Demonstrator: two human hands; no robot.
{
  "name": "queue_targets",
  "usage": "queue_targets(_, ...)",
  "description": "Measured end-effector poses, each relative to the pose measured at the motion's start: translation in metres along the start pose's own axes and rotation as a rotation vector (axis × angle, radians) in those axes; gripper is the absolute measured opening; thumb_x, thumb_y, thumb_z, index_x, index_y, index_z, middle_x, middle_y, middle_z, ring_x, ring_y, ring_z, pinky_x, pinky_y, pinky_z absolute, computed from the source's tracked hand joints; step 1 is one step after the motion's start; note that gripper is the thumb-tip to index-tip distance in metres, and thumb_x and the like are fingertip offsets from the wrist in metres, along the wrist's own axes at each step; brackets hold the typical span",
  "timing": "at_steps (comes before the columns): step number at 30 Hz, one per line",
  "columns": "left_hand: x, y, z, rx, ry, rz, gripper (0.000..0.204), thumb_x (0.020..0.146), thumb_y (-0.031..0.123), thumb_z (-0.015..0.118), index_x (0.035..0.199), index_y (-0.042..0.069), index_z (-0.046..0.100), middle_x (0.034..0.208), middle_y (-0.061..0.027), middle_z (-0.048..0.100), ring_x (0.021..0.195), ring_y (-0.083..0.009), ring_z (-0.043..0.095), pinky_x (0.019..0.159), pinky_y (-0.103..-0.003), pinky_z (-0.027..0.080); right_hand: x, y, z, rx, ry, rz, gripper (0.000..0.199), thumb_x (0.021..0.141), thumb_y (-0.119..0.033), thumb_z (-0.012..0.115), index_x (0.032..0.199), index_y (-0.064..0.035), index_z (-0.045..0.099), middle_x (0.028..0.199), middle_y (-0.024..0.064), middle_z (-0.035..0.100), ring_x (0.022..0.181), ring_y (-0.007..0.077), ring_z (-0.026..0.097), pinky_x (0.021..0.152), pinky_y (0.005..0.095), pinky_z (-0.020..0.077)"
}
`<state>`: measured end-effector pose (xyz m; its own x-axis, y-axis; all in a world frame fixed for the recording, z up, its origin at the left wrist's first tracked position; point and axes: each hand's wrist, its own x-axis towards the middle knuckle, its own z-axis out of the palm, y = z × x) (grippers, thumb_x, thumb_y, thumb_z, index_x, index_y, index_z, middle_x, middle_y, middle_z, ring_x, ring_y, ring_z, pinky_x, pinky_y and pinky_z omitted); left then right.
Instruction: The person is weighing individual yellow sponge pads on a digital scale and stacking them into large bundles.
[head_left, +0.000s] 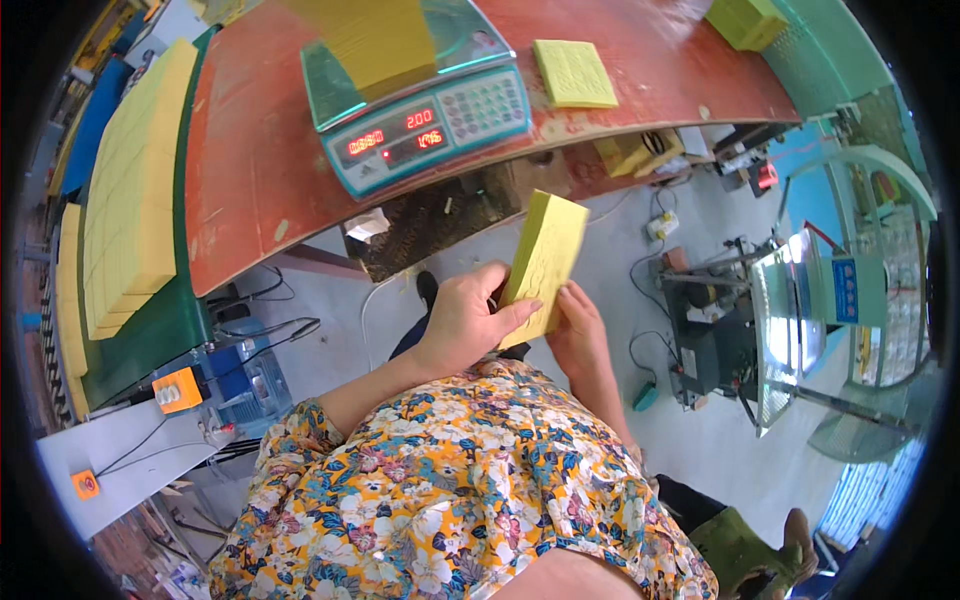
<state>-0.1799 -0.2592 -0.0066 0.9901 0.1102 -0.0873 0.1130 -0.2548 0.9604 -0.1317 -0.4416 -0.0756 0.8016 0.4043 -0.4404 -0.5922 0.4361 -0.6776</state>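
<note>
In front of my body I hold a thick yellow block (548,255) with an uneven, stamped-looking face, tilted with its top leaning right. My left hand (462,325) grips its lower left side, thumb across the face and the other fingers hidden behind. My right hand (580,328) is closed against its lower right edge. Beyond it, a teal digital scale (428,125) with lit red digits stands on the red table (245,190). Something yellow (375,45) lies on the scale's pan. A similar yellow block (573,73) lies flat to the right of the scale.
Another yellow block (747,22) sits at the table's far right. Long yellow stacks (135,190) stand on a green surface at left. Below are a water jug (250,375) and an orange switch box (177,392). A fan (880,270) and metal frame stand right; cables cross the floor.
</note>
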Motion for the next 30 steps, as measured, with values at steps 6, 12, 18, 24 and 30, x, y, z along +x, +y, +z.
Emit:
queue_targets(6, 0.0, 0.02, 0.023, 0.0, -0.002, 0.081, 0.025, 0.085, 0.018, 0.076, 0.092, -0.002, 0.063, 0.08, -0.0067, 0.068, 0.069, -0.0066, 0.062, 0.061, -0.025, 0.051, -0.002, 0.015, -0.011, 0.164, -0.063, 0.174, 0.029, 0.101, -0.02, 0.048, 0.122, -0.001, 0.055, 0.113, 0.0115, 0.064, 0.101, 0.0222, 0.065, 0.087, 0.0396, 0.0536)
queue_targets(12, -0.004, 0.016, 0.032, 0.012, -0.008, 0.066, 0.029, 0.085, 0.022, 0.078, 0.092, -0.002, 0.063, 0.08, -0.0074, 0.068, 0.07, -0.0083, 0.063, 0.062, -0.026, 0.052, -0.008, 0.018, -0.015, 0.212, -0.059, 0.242, 0.029, 0.1, -0.02, 0.05, 0.121, -0.0017, 0.056, 0.11, 0.0115, 0.065, 0.096, 0.0221, 0.066, 0.083, 0.0412, 0.0548)
queue_targets(18, -0.002, 0.008, 0.037, 0.015, 0.008, 0.062, 0.028, 0.086, 0.021, 0.076, 0.091, -0.003, 0.063, 0.077, -0.0073, 0.067, 0.069, -0.0081, 0.061, 0.061, -0.027, 0.05, -0.008, 0.019, -0.021, 0.19, -0.043, 0.267, 0.028, 0.099, -0.019, 0.05, 0.121, -0.0018, 0.056, 0.109, 0.0109, 0.065, 0.094, 0.0218, 0.066, 0.082, 0.0402, 0.055)
queue_targets(24, 0.0, -0.025, 0.017, 0.037, 0.098, -0.017, 0.025, 0.091, 0.02, 0.063, 0.09, -0.005, 0.061, 0.071, -0.0154, 0.064, 0.059, -0.0147, 0.059, 0.056, -0.033, 0.047, -0.006, 0.017, -0.02, 0.107, 0.011, 0.191, 0.03, 0.099, -0.018, 0.047, 0.122, -0.0009, 0.054, 0.11, 0.0106, 0.066, 0.096, 0.0212, 0.066, 0.081, 0.0367, 0.0548)
queue_targets(30, -0.001, -0.061, -0.004, -0.376, -0.039, -0.348, 0.023, 0.099, 0.015, 0.054, 0.108, -0.005, 0.063, 0.095, -0.0031, 0.066, 0.083, -0.0067, 0.059, 0.074, -0.025, 0.05, -0.016, 0.012, -0.006, 0.062, -0.053, 0.178, 0.037, 0.097, -0.011, 0.049, 0.131, 0.0021, 0.048, 0.12, 0.0143, 0.063, 0.103, 0.0241, 0.067, 0.088, 0.0378, 0.0554)
